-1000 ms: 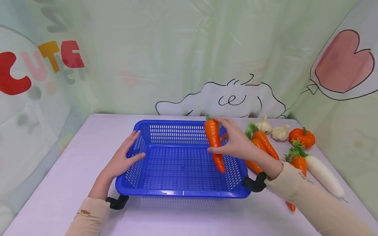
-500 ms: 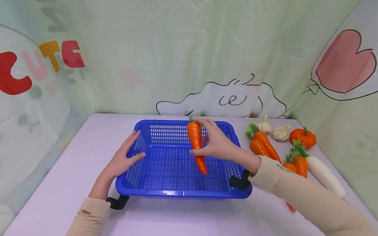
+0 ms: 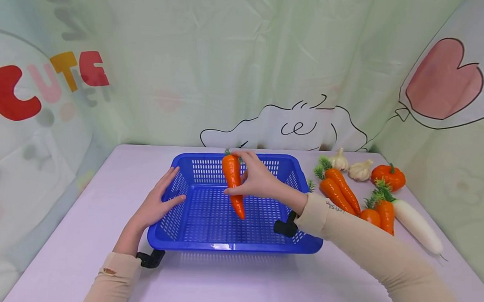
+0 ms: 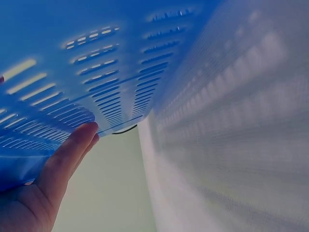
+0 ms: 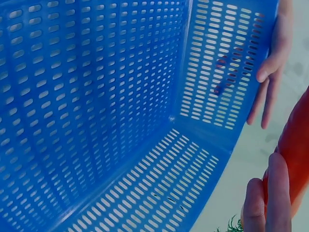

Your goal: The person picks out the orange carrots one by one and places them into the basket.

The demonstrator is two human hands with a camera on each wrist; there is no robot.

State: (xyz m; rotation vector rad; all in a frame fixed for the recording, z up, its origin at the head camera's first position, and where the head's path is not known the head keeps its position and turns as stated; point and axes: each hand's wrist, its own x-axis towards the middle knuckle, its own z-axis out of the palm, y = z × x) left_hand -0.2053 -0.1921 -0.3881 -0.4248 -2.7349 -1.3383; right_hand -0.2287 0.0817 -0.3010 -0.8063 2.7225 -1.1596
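A blue plastic basket [image 3: 233,247] with slotted walls stands on the table, nothing lying on its bare floor. Across its left rim, my left hand [image 3: 154,205] holds the side, thumb inside and fingers along the outer wall. That thumb hooking over the rim also shows in the right wrist view. My right hand [image 3: 259,177] grips an orange carrot [image 3: 232,171] between thumb and fingers, over the basket's middle. The carrot's leafy green top points up and away, its tip downward. In the left wrist view, fingers [image 4: 67,159] lie against the slotted wall.
Right of the basket lie several more carrots [image 3: 340,188], two garlic bulbs [image 3: 360,170], an orange pumpkin [image 3: 388,177] and a white radish [image 3: 416,226]. My right sleeve [image 3: 360,248] hides part of this group. A printed curtain [image 3: 168,74] rises behind the table.
My right hand has carried the carrot leftward, from over the basket's right side to over its middle. My left hand and the basket have stayed in place.
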